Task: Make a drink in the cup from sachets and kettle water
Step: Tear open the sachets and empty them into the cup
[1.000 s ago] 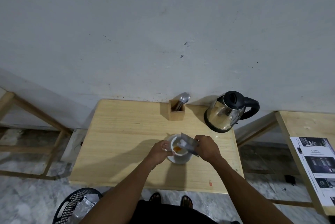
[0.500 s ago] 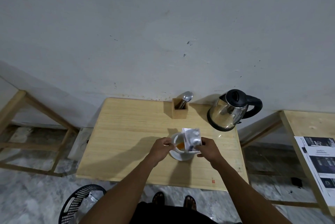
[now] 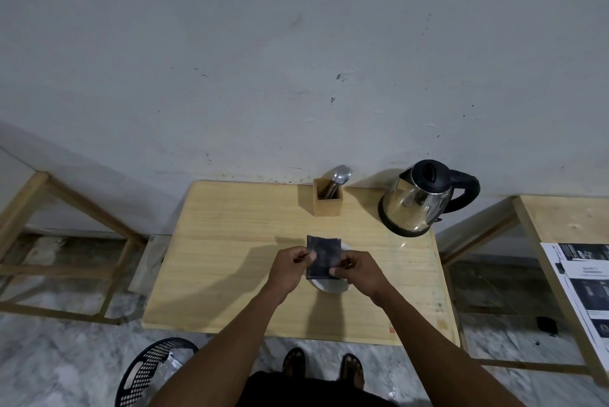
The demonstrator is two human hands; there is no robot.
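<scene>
Both hands, left hand (image 3: 290,266) and right hand (image 3: 357,270), pinch a dark sachet (image 3: 323,256) over the white cup (image 3: 331,284). The kettle (image 3: 418,200) water probably comes next.

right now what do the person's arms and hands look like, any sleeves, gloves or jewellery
Both arms are bare from the bottom edge of the picture up to the wrists: no sleeves show. The left hand and right hand wear no gloves, and no watch, bracelet or ring can be seen, though the fingers are small and partly hidden. Lower down there is dark clothing and dark open sandals.
</scene>
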